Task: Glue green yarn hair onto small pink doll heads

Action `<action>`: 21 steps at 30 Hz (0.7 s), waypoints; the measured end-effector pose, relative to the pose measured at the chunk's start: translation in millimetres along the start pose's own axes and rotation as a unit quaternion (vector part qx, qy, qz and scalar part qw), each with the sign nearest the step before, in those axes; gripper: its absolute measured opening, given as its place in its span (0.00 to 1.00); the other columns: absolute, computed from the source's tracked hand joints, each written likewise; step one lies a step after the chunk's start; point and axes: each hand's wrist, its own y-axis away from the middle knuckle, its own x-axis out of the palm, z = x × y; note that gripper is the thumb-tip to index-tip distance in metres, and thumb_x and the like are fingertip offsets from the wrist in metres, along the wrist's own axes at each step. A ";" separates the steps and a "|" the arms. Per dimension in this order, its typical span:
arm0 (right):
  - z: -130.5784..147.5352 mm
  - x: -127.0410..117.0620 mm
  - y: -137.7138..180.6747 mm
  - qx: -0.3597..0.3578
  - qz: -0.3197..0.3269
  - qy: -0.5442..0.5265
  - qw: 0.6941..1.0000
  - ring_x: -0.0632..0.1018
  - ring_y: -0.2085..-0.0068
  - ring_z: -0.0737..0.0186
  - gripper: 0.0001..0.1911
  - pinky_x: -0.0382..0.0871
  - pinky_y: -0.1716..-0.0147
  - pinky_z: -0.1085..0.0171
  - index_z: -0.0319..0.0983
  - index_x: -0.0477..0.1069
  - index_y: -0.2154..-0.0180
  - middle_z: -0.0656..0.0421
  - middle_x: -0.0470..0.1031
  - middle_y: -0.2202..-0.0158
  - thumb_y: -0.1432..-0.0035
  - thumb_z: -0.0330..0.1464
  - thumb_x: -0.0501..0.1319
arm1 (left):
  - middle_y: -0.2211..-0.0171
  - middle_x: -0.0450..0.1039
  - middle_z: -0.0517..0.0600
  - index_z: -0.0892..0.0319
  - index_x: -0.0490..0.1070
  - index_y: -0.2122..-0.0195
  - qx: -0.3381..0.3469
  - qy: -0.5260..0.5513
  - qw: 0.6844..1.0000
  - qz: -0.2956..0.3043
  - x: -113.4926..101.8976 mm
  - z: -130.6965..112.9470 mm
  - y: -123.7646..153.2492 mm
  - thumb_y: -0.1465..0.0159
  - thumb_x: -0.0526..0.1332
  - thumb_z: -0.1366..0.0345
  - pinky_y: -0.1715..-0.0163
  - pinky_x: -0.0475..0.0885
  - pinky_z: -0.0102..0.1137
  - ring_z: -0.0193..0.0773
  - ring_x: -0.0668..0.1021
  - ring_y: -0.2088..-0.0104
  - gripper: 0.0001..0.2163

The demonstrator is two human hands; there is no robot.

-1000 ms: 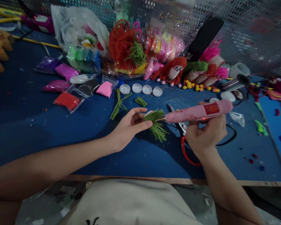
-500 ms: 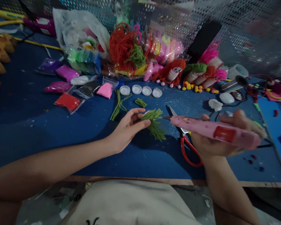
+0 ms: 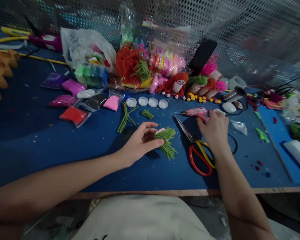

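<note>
Between the thumb and fingers of my left hand (image 3: 147,138) is a small doll head with green yarn hair (image 3: 167,141); a bit of pink shows at its top, and my fingers hide the rest. My right hand (image 3: 216,128) is at the back right, its fingers curled around the handle end of a pink hot glue gun (image 3: 193,112), which is down at the table with its nozzle pointing left. Between my hands lie scissors (image 3: 190,135) with one red and one yellow handle, blades partly apart. Cut green yarn strands (image 3: 125,116) and a short yarn bundle (image 3: 147,114) lie beyond my left hand.
A row of white caps (image 3: 143,101) sits behind the yarn. Bags of coloured clay (image 3: 73,115) lie at left. Finished yarn-haired dolls (image 3: 177,85) stand at the back beside a red yarn pile (image 3: 128,63). A blue board (image 3: 277,133) is at right.
My right hand has carried the glue gun from in front of the yarn hair back and down to the table behind the scissors. My left hand keeps its hold, almost still.
</note>
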 end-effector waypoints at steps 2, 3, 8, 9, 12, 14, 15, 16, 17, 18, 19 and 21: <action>18.8 -9.7 -5.3 -0.053 -0.022 -0.026 0.998 0.74 0.48 0.43 0.18 0.65 0.46 0.43 0.33 0.76 0.50 0.41 0.76 0.50 0.39 0.35 0.60 | 0.59 0.72 0.46 0.54 0.65 0.51 0.010 0.000 1.000 0.013 2.3 -1.3 1.3 0.43 0.72 0.64 0.54 0.72 0.35 0.37 0.76 0.57 0.22; 32.2 -15.2 -9.5 -0.094 -0.004 -0.065 0.993 0.75 0.49 0.45 0.15 0.65 0.46 0.46 0.36 0.78 0.54 0.45 0.78 0.52 0.38 0.35 0.60 | 0.59 0.72 0.46 0.54 0.65 0.51 0.014 0.002 1.000 0.018 3.3 -2.0 2.0 0.43 0.72 0.65 0.53 0.72 0.35 0.37 0.76 0.57 0.22; 110.0 -20.2 -34.4 -0.217 0.209 -0.272 0.914 0.80 0.59 0.58 0.07 0.70 0.57 0.61 0.41 0.81 0.63 0.56 0.83 0.64 0.39 0.32 0.64 | 0.60 0.72 0.47 0.54 0.65 0.53 0.017 -0.001 0.999 0.028 6.1 -5.4 5.3 0.46 0.73 0.65 0.53 0.72 0.36 0.40 0.77 0.56 0.22; 122.9 -15.4 -37.9 -0.217 0.235 -0.274 0.907 0.80 0.61 0.60 0.06 0.70 0.60 0.62 0.40 0.81 0.64 0.56 0.83 0.64 0.41 0.31 0.65 | 0.60 0.72 0.47 0.54 0.65 0.53 0.016 -0.004 1.000 0.027 6.1 -6.0 5.8 0.46 0.73 0.65 0.53 0.72 0.37 0.40 0.77 0.56 0.22; 149.8 1.9 -44.0 -0.193 0.290 -0.233 0.908 0.79 0.68 0.62 0.06 0.67 0.67 0.64 0.37 0.82 0.66 0.55 0.83 0.69 0.45 0.33 0.69 | 0.61 0.72 0.47 0.54 0.65 0.55 0.017 -0.008 1.000 0.019 5.7 -7.0 6.9 0.46 0.73 0.65 0.53 0.72 0.37 0.40 0.77 0.57 0.22; 158.5 9.3 -45.6 -0.187 0.300 -0.202 0.913 0.78 0.70 0.62 0.05 0.65 0.69 0.64 0.36 0.83 0.68 0.54 0.82 0.71 0.46 0.31 0.68 | 0.62 0.71 0.46 0.54 0.66 0.55 0.021 -0.005 1.000 0.013 5.2 -7.1 6.9 0.46 0.73 0.64 0.53 0.72 0.37 0.40 0.77 0.57 0.21; 160.7 11.0 -45.9 -0.189 0.300 -0.195 0.914 0.78 0.71 0.62 0.05 0.65 0.69 0.64 0.36 0.83 0.68 0.54 0.83 0.71 0.46 0.29 0.67 | 0.62 0.71 0.46 0.54 0.66 0.55 0.022 -0.003 1.000 0.011 5.0 -7.1 6.8 0.46 0.73 0.63 0.53 0.72 0.37 0.41 0.77 0.57 0.21; 161.8 11.6 -46.1 -0.191 0.300 -0.193 0.915 0.78 0.71 0.62 0.06 0.65 0.69 0.64 0.36 0.83 0.69 0.54 0.83 0.71 0.46 0.27 0.65 | 0.62 0.71 0.47 0.54 0.66 0.55 0.022 -0.001 1.000 0.009 4.9 -7.0 6.5 0.46 0.73 0.63 0.53 0.72 0.38 0.41 0.77 0.57 0.21; 162.2 11.3 -46.3 -0.194 0.299 -0.193 0.914 0.78 0.71 0.63 0.08 0.65 0.69 0.64 0.37 0.83 0.70 0.54 0.83 0.71 0.46 0.26 0.64 | 0.61 0.71 0.47 0.54 0.66 0.55 0.020 0.000 1.000 0.008 4.8 -7.0 6.2 0.46 0.73 0.63 0.53 0.71 0.38 0.41 0.77 0.56 0.21; 162.1 10.7 -46.5 -0.194 0.298 -0.193 0.914 0.77 0.71 0.63 0.09 0.65 0.69 0.64 0.37 0.83 0.70 0.55 0.83 0.71 0.46 0.26 0.62 | 0.61 0.71 0.47 0.54 0.66 0.55 0.017 0.000 1.000 0.005 4.8 -7.0 5.9 0.46 0.74 0.63 0.53 0.71 0.38 0.41 0.76 0.56 0.22; 161.6 9.9 -46.7 -0.193 0.298 -0.192 0.915 0.77 0.71 0.63 0.09 0.65 0.69 0.64 0.37 0.83 0.70 0.55 0.83 0.71 0.47 0.26 0.62 | 0.61 0.71 0.47 0.54 0.66 0.54 0.013 0.001 1.000 0.001 4.8 -7.3 5.6 0.47 0.74 0.63 0.52 0.71 0.38 0.41 0.76 0.56 0.22; 160.0 8.8 -47.6 -0.190 0.298 -0.191 0.916 0.78 0.70 0.62 0.09 0.66 0.68 0.64 0.37 0.83 0.70 0.55 0.83 0.71 0.47 0.26 0.62 | 0.61 0.70 0.46 0.55 0.66 0.52 0.005 0.009 1.000 -0.009 4.6 -8.0 4.9 0.47 0.74 0.63 0.52 0.70 0.39 0.41 0.75 0.56 0.24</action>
